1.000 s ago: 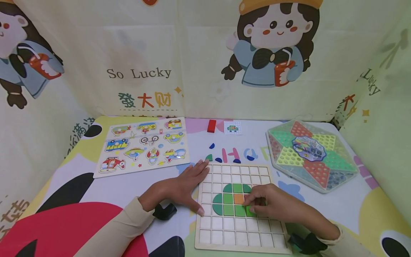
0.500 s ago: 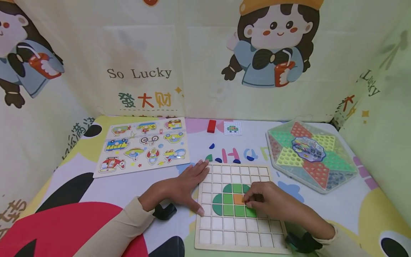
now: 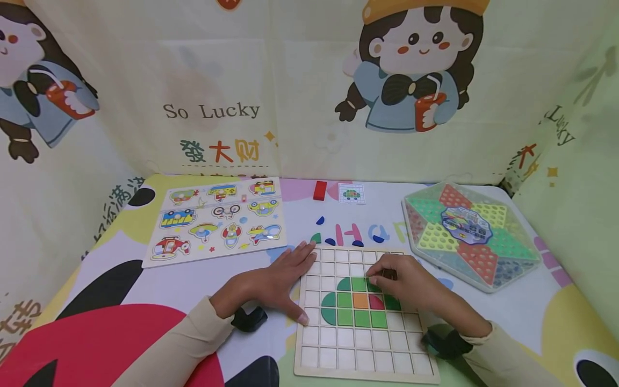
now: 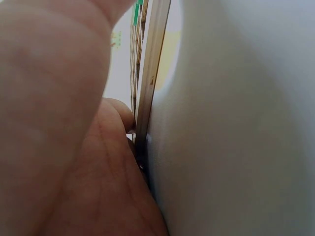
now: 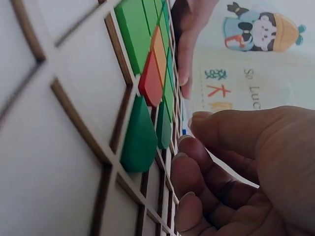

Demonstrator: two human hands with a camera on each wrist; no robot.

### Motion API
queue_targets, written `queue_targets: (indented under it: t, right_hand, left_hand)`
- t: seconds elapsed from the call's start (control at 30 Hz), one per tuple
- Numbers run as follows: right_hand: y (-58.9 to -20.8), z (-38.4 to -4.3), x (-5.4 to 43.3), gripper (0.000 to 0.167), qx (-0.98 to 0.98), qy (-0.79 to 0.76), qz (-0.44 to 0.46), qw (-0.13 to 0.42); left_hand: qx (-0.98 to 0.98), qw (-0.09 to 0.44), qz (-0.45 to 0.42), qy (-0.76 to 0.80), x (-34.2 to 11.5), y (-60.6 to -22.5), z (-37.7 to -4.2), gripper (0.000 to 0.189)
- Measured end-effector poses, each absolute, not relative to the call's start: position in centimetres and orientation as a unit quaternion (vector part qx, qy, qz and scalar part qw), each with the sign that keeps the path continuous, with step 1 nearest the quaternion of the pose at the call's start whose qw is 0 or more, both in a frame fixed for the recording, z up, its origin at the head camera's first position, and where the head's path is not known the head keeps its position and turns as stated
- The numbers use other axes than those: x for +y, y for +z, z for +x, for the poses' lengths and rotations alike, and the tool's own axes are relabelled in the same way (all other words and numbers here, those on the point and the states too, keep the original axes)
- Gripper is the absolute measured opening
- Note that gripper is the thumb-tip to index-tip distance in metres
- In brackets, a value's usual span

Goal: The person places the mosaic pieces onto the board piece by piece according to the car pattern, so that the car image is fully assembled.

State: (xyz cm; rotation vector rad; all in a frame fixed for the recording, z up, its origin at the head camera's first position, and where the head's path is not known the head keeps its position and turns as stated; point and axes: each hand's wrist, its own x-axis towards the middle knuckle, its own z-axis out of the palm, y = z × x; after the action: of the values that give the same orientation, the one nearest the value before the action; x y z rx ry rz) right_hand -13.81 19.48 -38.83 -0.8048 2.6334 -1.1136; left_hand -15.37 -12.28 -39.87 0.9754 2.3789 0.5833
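In the head view a wooden grid board (image 3: 333, 344) holds green square and rounded tiles, with an orange square tile (image 3: 360, 300) and a red round-edged tile (image 3: 376, 302) side by side among them. My left hand (image 3: 273, 285) rests along the board's left edge, fingers spread, thumb on the rim. My right hand (image 3: 411, 282) hovers over the upper right of the tile shape, fingers loosely bent. The right wrist view shows nothing between its thumb and fingertips. Beneath it lies a dark green rounded tile (image 5: 139, 140), next to the red one.
Beyond the board lie several dark blue half-round tiles (image 3: 379, 239), a green tile (image 3: 316, 237), a red rectangular block (image 3: 319, 191) and a small pattern card (image 3: 351, 193). A vehicle puzzle board (image 3: 242, 244) sits left, a hexagonal Chinese checkers set (image 3: 466, 226) right.
My right hand has moved off the red tile toward the board's far side, so the red tile and the dark green one to its right now show. My left hand stays put.
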Motion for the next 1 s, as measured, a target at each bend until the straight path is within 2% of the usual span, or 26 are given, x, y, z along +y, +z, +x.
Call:
queue_targets:
  t: [0.27,0.7,1.0]
  right_hand:
    - [-39.0,-15.8,17.8,0.010,0.902,-0.360,-0.221,0.083]
    - [-38.6,-18.6,15.0,0.011,0.896,-0.369,-0.241,0.049]
    - [-38.6,-20.0,13.2,0.011,0.894,-0.383,-0.226,0.057]
  left_hand:
    - [0.874,0.245,0.360,0.213,-12.4,-40.0,-15.3,0.123]
    - [0.889,0.239,0.333,0.205,-11.8,-39.7,-14.7,0.131]
    - [0.912,0.225,0.297,0.171,-11.2,-39.4,-14.3,0.134]
